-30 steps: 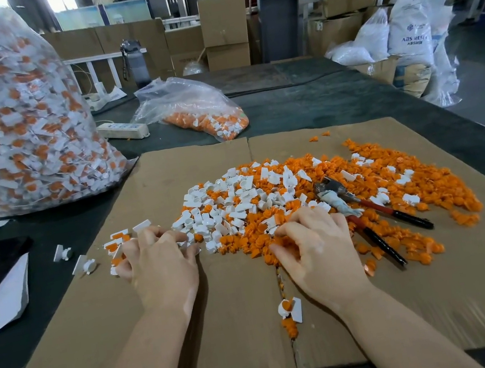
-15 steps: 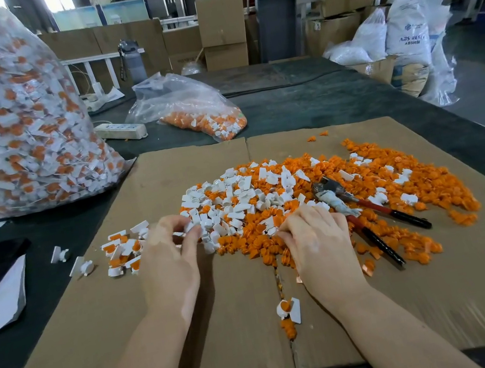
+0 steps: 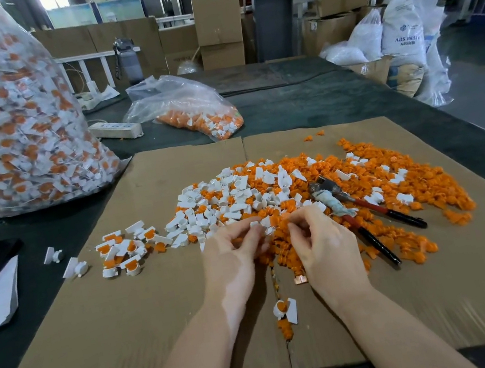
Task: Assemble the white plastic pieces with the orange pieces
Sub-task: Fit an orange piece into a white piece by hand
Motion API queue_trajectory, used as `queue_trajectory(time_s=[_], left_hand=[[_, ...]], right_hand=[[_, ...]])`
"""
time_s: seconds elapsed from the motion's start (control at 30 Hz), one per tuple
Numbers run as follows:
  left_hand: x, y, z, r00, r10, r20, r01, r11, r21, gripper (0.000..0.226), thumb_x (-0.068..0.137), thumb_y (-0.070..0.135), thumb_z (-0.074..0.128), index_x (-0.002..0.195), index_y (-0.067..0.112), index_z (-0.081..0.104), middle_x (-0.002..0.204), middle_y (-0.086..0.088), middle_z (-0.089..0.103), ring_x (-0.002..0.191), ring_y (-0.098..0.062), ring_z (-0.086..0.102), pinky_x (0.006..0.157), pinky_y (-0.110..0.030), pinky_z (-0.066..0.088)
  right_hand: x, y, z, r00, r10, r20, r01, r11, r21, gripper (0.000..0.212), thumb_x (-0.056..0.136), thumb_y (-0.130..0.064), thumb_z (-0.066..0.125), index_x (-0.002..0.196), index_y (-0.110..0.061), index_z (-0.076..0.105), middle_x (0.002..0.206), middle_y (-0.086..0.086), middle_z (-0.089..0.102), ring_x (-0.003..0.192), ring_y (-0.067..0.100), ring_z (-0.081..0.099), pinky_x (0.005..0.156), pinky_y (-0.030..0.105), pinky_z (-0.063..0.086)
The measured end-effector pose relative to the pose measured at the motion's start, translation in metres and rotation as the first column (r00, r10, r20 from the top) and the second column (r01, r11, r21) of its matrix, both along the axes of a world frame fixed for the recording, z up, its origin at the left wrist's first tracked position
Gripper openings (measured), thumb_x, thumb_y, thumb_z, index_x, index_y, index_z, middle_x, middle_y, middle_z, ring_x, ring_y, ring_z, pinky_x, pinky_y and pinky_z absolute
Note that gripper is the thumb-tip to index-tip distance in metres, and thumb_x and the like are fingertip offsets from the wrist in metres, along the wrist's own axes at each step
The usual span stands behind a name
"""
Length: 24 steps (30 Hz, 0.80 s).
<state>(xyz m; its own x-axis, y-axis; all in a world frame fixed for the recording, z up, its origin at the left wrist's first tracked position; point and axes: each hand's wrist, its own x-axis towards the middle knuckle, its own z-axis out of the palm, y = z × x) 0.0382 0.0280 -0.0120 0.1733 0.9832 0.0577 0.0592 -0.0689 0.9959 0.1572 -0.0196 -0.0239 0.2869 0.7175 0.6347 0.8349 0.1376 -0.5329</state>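
**Plastic caps: seating step in hand, hands meeting over the near edge of the pile**

Far left, the large clear bag (image 3: pixel 7 128) stands packed with joined parts. On the cardboard sheet (image 3: pixel 100 338), the small group of finished pieces (image 3: pixel 127 253) lies left of your work, well apart from the loose stock.

Your left hand (image 3: pixel 232 260) pinches a white piece (image 3: pixel 266 223) between thumb and fingertips, raised just above the mixed pile (image 3: pixel 301 193). Your right hand (image 3: pixel 323 244) is curled close beside it; what it pinches is hidden, so an orange insert is presumed, not confirmed.

Recommendation: turn the white piece's open socket toward the right hand, line the insert up squarely, and press straight in until it sits flush. Do not force it at a tilt.

Right of your hands, the pliers (image 3: pixel 363 217) rest on the orange pieces (image 3: pixel 422 184); keep your wrist off the handles.
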Motion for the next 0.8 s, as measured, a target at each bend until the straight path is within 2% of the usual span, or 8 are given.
queue_trajectory(time_s=[0.13, 0.23, 0.37, 0.5, 0.6, 0.67, 0.73, 0.8], left_hand=[[0.0016, -0.0001, -0.0032, 0.994, -0.013, 0.109, 0.022, 0.996, -0.090, 0.016, 0.090, 0.009, 0.059, 0.102, 0.011, 0.069, 0.085, -0.002, 0.072, 0.077, -0.013, 0.071, 0.070, -0.018, 0.056], [0.0010, 0.0000, -0.0030, 0.995, -0.040, 0.095, 0.047, 0.996, -0.072, 0.017, 0.091, 0.009, 0.058, 0.105, 0.010, 0.069, 0.089, -0.006, 0.072, 0.076, -0.010, 0.070, 0.068, -0.014, 0.054], [0.0012, -0.0028, -0.0023, 0.999, -0.042, 0.014, 0.042, 0.999, -0.002, 0.010, 0.088, 0.011, 0.063, 0.096, 0.011, 0.069, 0.073, -0.004, 0.070, 0.057, -0.004, 0.063, 0.055, -0.011, 0.049], [0.0005, -0.0028, -0.0023, 1.000, -0.021, 0.003, 0.021, 1.000, 0.022, 0.006, 0.086, 0.010, 0.065, 0.091, 0.011, 0.068, 0.074, -0.006, 0.070, 0.058, -0.006, 0.063, 0.056, -0.012, 0.049], [-0.0005, -0.0030, -0.0040, 1.000, -0.014, -0.013, 0.014, 0.999, 0.045, 0.006, 0.086, 0.010, 0.066, 0.089, 0.014, 0.069, 0.073, -0.003, 0.070, 0.064, -0.009, 0.065, 0.061, -0.015, 0.052], [-0.0008, -0.0024, -0.0068, 0.998, -0.010, -0.063, 0.014, 0.997, 0.072, 0.007, 0.085, 0.014, 0.067, 0.090, 0.018, 0.070, 0.076, 0.000, 0.071, 0.072, -0.012, 0.067, 0.070, -0.023, 0.055], [-0.0006, -0.0018, -0.0087, 0.993, 0.000, -0.114, 0.011, 0.995, 0.101, 0.008, 0.085, 0.017, 0.067, 0.091, 0.021, 0.070, 0.078, 0.003, 0.071, 0.077, -0.014, 0.067, 0.076, -0.029, 0.054], [0.0004, -0.0022, -0.0098, 0.987, 0.012, -0.158, 0.009, 0.991, 0.131, 0.009, 0.086, 0.020, 0.067, 0.090, 0.027, 0.070, 0.079, 0.010, 0.070, 0.080, -0.009, 0.066, 0.077, -0.024, 0.053]], right_hand=[[0.0015, -0.0017, 0.0004, 0.984, 0.082, -0.155, -0.087, 0.996, -0.026, 0.008, 0.088, -0.010, 0.061, 0.095, -0.011, 0.065, 0.079, -0.005, 0.065, 0.072, 0.005, 0.062, 0.067, 0.018, 0.052], [0.0012, -0.0027, 0.0012, 0.968, 0.115, -0.224, -0.130, 0.990, -0.052, 0.007, 0.089, -0.016, 0.060, 0.094, -0.016, 0.064, 0.078, -0.014, 0.062, 0.077, 0.001, 0.061, 0.069, 0.018, 0.051], [0.0005, -0.0027, 0.0016, 0.992, 0.079, -0.101, -0.088, 0.992, -0.094, 0.006, 0.089, -0.019, 0.061, 0.090, -0.015, 0.064, 0.075, -0.008, 0.062, 0.071, 0.005, 0.058, 0.064, 0.023, 0.050], [-0.0002, -0.0029, 0.0019, 0.999, 0.049, -0.006, -0.049, 0.995, -0.086, 0.007, 0.087, -0.017, 0.063, 0.083, -0.011, 0.063, 0.068, -0.007, 0.057, 0.062, 0.005, 0.049, 0.055, 0.017, 0.040], [-0.0011, -0.0017, 0.0016, 0.999, 0.040, 0.015, -0.039, 0.995, -0.095, 0.010, 0.086, -0.015, 0.065, 0.078, -0.010, 0.061, 0.062, -0.009, 0.050, 0.056, 0.003, 0.042, 0.052, 0.013, 0.032], [-0.0013, -0.0010, 0.0011, 0.999, 0.034, 0.030, -0.031, 0.995, -0.094, 0.012, 0.085, -0.014, 0.066, 0.075, -0.010, 0.060, 0.060, -0.009, 0.050, 0.055, 0.005, 0.042, 0.051, 0.012, 0.031], [-0.0016, -0.0005, 0.0003, 0.998, 0.037, 0.041, -0.032, 0.994, -0.104, 0.013, 0.085, -0.014, 0.066, 0.074, -0.010, 0.059, 0.060, -0.005, 0.053, 0.055, 0.008, 0.045, 0.050, 0.014, 0.034], [-0.0020, -0.0004, -0.0003, 0.998, 0.050, 0.044, -0.044, 0.993, -0.113, 0.015, 0.085, -0.013, 0.066, 0.073, -0.010, 0.057, 0.060, -0.002, 0.055, 0.055, 0.012, 0.048, 0.050, 0.022, 0.040]])
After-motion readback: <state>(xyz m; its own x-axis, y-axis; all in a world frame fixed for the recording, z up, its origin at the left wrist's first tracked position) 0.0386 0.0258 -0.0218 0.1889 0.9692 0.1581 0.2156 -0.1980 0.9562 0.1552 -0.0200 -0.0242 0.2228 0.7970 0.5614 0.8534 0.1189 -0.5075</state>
